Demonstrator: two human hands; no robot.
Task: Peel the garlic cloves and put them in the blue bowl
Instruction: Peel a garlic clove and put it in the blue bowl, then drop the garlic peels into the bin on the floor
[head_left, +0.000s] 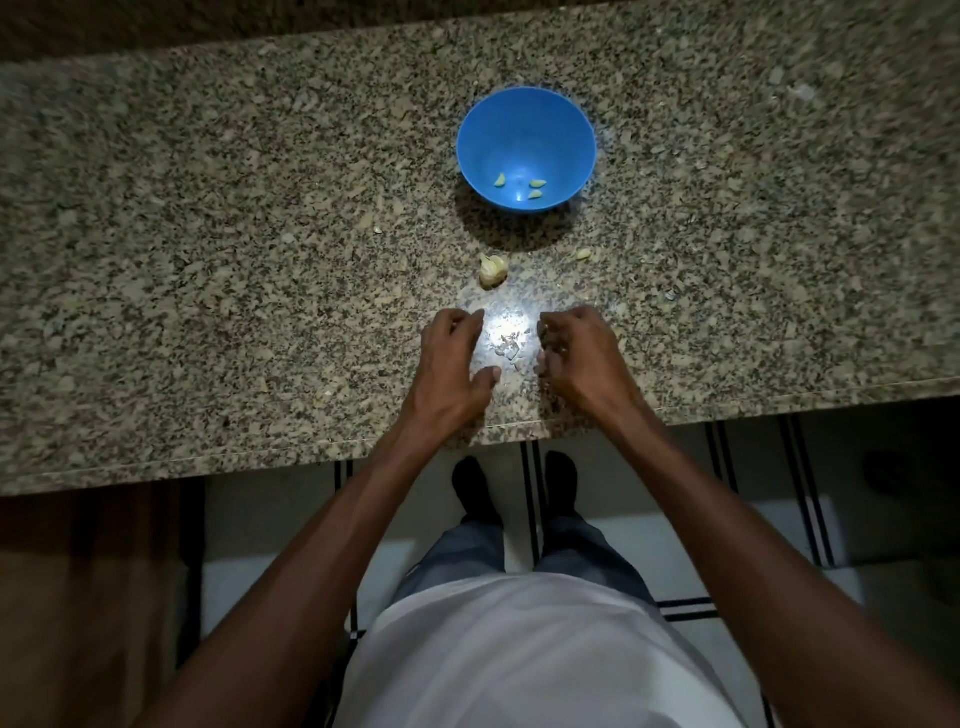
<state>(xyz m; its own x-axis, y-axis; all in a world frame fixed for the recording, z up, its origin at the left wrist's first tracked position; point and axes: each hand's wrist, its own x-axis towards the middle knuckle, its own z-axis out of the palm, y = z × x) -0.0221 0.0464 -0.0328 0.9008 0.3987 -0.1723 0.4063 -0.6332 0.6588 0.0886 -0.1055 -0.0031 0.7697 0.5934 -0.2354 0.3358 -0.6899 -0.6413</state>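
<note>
The blue bowl (525, 119) stands on the granite counter (208, 260) with three peeled cloves (535, 188) in its bottom. In front of it lies a partial garlic bulb (492, 270), and a loose clove (583, 254) rests to its right. My left hand (453, 364) hovers near the counter's front edge, fingers curved and apart, holding nothing. My right hand (576, 358) is beside it with fingers curled downward; whether anything is in them is hidden. Bits of peel (511, 349) lie in a bright patch between the hands.
The counter's front edge (311, 447) runs just under my wrists. A small skin scrap (671, 295) lies right of the hands. Below are a tiled floor, my feet and my white shirt.
</note>
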